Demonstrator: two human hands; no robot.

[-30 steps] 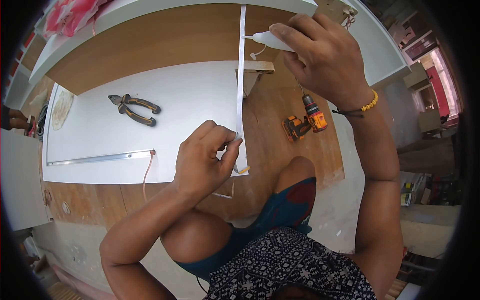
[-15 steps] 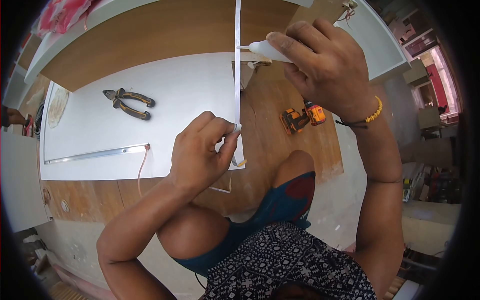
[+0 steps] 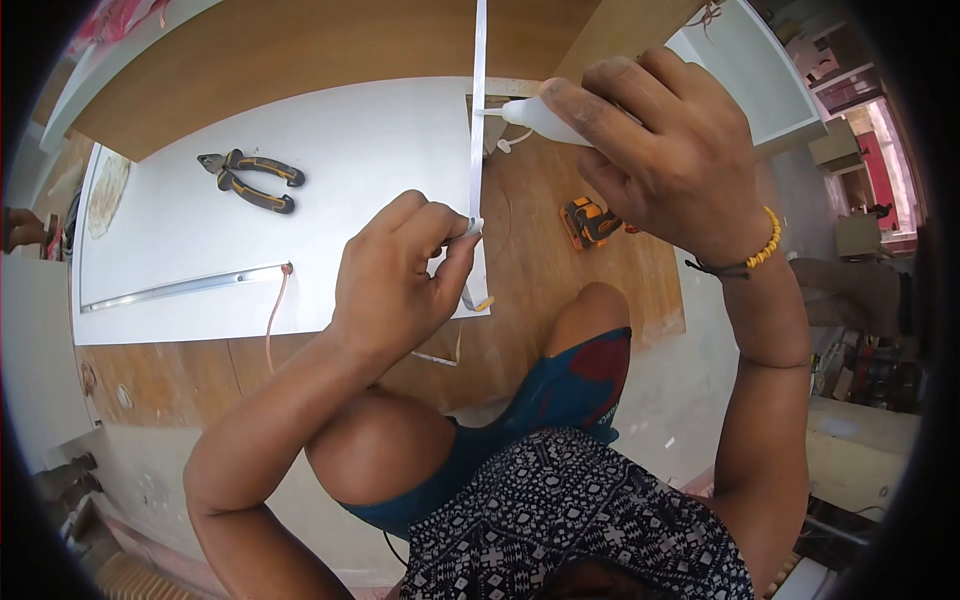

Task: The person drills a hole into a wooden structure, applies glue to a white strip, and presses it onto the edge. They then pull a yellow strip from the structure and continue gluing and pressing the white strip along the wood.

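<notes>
My left hand (image 3: 395,275) pinches a narrow white strip (image 3: 478,165) between thumb and fingers, near the strip's lower end. The strip runs up from there to the top of the view. In my right hand (image 3: 675,150) is a white squeeze bottle (image 3: 540,117), tipped sideways, its thin nozzle at the strip above my left hand. Whether anything comes out of the nozzle is too small to tell. A white panel (image 3: 330,140) lies behind and left of the strip, with black-and-yellow pliers (image 3: 250,180) on it.
A metal channel (image 3: 185,287) with a copper-coloured wire (image 3: 275,320) lies on the panel. An orange-and-black power tool (image 3: 590,222) rests on the wooden board (image 3: 640,285) under my right hand. A wood-faced cabinet part (image 3: 330,60) stands along the far side.
The bottle's nozzle has moved down along the strip, closer to my left hand. My left hand keeps its pinch. The whole view has shifted slightly.
</notes>
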